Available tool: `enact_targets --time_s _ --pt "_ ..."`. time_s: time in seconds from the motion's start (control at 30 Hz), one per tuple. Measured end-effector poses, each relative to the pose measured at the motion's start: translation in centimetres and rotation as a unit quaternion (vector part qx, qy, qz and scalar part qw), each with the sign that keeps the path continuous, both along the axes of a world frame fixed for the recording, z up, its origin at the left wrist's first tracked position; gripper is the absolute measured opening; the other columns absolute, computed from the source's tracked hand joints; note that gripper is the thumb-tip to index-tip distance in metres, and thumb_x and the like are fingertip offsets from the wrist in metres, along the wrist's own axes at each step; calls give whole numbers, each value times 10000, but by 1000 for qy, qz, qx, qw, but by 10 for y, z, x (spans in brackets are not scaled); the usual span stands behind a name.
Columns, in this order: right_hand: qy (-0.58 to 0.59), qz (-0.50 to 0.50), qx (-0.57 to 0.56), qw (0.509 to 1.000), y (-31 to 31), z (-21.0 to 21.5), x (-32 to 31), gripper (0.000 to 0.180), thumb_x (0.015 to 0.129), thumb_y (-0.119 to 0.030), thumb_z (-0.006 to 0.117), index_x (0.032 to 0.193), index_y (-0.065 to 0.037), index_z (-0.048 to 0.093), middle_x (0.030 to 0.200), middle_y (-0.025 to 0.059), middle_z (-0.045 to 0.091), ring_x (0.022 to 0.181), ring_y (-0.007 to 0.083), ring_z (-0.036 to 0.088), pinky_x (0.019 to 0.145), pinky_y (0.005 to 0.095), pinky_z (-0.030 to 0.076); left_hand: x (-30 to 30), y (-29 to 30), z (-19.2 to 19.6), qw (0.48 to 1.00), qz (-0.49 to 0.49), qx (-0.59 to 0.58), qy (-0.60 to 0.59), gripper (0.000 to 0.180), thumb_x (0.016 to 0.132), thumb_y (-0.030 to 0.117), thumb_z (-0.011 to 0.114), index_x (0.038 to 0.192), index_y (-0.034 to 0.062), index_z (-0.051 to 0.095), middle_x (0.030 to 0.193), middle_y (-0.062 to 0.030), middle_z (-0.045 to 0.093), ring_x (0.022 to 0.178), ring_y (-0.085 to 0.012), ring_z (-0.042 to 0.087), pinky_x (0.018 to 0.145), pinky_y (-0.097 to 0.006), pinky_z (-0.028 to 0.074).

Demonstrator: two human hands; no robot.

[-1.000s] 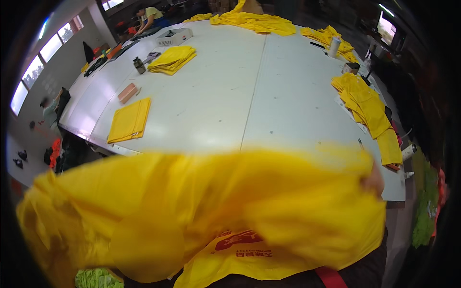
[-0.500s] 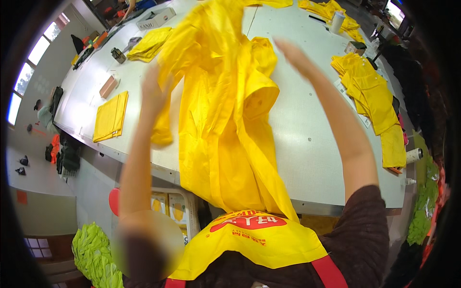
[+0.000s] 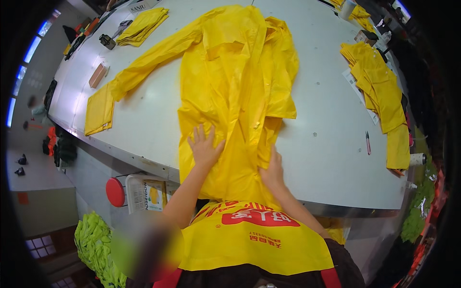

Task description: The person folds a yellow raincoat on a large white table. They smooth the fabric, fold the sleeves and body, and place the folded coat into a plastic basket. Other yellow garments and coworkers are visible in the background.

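Note:
A long-sleeved yellow raincoat (image 3: 211, 91) lies spread on the white table, its collar end far away and its hem towards me. Its left sleeve stretches out to a folded yellow piece (image 3: 99, 113); the right sleeve is folded down along the body. With fingers spread, my left hand (image 3: 206, 149) presses flat on the lower left of the coat. My right hand (image 3: 272, 170) touches the coat's lower right edge, fingers extended and thumb apart; its underside is hidden. A yellow printed apron (image 3: 259, 240) covers my front, against the hem.
Folded yellow garments (image 3: 377, 89) line the table's right side, near a small pair of snips (image 3: 368, 143) and a thread cone (image 3: 417, 159). Far left are another yellow stack (image 3: 144, 26), a dark bottle (image 3: 107, 42) and a pinkish block (image 3: 98, 75). A red stool (image 3: 115, 192) stands below.
Both hands have come down from the raised sides onto the coat's lower part. The bunched, lifted coat now lies flatter, with its left sleeve extended outward.

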State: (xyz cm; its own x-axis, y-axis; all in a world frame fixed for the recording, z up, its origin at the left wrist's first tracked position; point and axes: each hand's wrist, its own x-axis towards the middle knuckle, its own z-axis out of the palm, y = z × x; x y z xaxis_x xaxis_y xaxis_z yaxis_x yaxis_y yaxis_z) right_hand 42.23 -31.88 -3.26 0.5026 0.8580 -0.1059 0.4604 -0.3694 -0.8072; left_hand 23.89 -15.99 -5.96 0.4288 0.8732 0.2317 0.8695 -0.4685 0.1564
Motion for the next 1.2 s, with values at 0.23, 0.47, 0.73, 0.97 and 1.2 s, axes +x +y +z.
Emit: enact_targets --time_s 0.23,0.47,0.73,0.97,1.2 --pt "203 -124 -38 971 -13 -16 84 509 670 49 571 1170 -8 501 1046 111 596 935 195 573 825 293 455 -5 26 -17 991 -66 21 -111 279 821 259 551 1069 148 612 1222 -115 523 1172 -302 443 949 -589 254" --pt "-32 -200 -24 979 -71 25 209 414 742 39 510 1155 15 500 1035 138 598 907 229 596 773 303 484 -162 60 12 968 102 45 -223 202 885 166 462 929 29 604 955 -152 613 864 -335 573 728 -393 458" --pt "-222 -13 -194 955 -88 58 178 660 686 -221 691 1247 6 427 1165 216 535 1096 347 501 924 377 396 -246 74 45 981 102 -6 -166 240 857 115 505 1021 -44 578 1040 -194 590 965 -329 552 846 -386 424" --pt "-190 -194 -142 952 0 60 116 494 722 -264 693 1068 34 504 1016 153 581 949 239 554 794 331 437 -54 27 68 845 -86 -286 -443 188 846 77 548 982 -44 595 892 -110 633 805 -171 608 726 -269 466" --pt "108 55 61 991 50 111 25 255 783 -203 659 795 11 521 700 -6 484 632 77 406 549 255 366 41 -27 92 626 -107 -543 -549 270 888 173 526 1106 15 543 938 -71 609 808 -140 596 709 -249 474"
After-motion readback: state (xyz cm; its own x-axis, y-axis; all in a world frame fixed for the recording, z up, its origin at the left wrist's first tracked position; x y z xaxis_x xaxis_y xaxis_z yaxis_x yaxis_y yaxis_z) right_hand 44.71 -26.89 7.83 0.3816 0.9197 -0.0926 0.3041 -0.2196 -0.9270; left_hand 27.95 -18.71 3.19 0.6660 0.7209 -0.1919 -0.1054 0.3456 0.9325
